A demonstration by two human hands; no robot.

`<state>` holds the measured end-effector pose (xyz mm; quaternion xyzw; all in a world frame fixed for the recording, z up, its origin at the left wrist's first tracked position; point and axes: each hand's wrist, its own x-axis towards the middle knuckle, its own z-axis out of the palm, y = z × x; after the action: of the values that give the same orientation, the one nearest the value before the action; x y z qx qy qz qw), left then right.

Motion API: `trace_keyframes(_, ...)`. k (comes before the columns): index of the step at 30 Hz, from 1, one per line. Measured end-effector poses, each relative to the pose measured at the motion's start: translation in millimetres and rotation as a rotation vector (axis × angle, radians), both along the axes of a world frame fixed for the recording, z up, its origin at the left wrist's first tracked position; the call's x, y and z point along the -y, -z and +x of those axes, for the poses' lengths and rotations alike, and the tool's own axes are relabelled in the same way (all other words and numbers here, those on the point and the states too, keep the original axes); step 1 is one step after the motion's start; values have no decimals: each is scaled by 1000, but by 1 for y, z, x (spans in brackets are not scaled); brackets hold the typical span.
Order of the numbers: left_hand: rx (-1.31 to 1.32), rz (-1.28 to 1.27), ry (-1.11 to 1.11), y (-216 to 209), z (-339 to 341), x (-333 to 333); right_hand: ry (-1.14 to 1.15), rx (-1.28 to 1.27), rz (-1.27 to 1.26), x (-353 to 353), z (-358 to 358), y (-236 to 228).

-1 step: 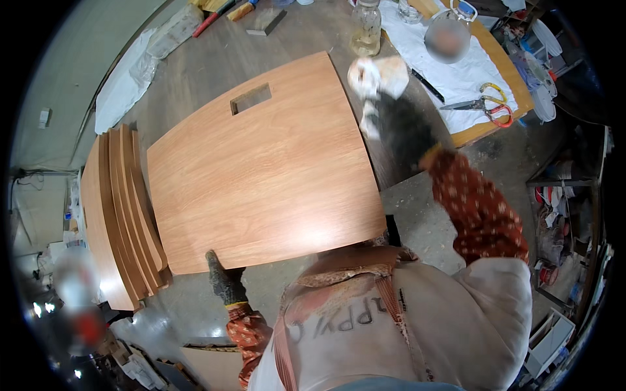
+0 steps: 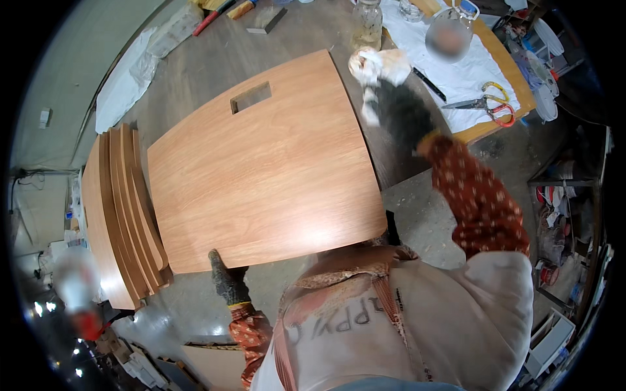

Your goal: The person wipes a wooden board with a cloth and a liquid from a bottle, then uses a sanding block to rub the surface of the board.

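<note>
The wood-grain panel (image 2: 274, 176) is lying on the grey-brown worktable (image 2: 189, 72), its near edge jutting past the tabletop toward the person's apron. The left gloved hand (image 2: 229, 281) is gripping that edge near its left corner, the thumb resting on top and the other fingers hiding below. Beyond the panel's right edge, a strip of tabletop is running toward a white sheet (image 2: 469, 78) bearing scissors (image 2: 486, 104); over this strip the right gloved hand (image 2: 404, 117) is clutching a white rag (image 2: 385, 65), single fingers blurring. A glass jar (image 2: 367, 27) is standing just beyond the rag. Curved boards (image 2: 117, 221) are crowding the panel's left edge, and concrete floor (image 2: 417, 225) is showing below.
</note>
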<state>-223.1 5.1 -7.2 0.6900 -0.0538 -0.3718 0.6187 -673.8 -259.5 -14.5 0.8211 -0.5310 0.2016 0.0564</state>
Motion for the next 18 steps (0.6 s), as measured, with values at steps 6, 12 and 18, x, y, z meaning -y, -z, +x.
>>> trace_keyframes(6,28,62,124,-10,-34,-8,44,-134,-23,102,9,-7)
trace_keyframes(12,212,272,172,-27,-45,-5,-170,-287,-165,141,45,-22)
trace_keyframes(18,306,544,214,-38,-39,-1,-292,156,62,156,89,-24)
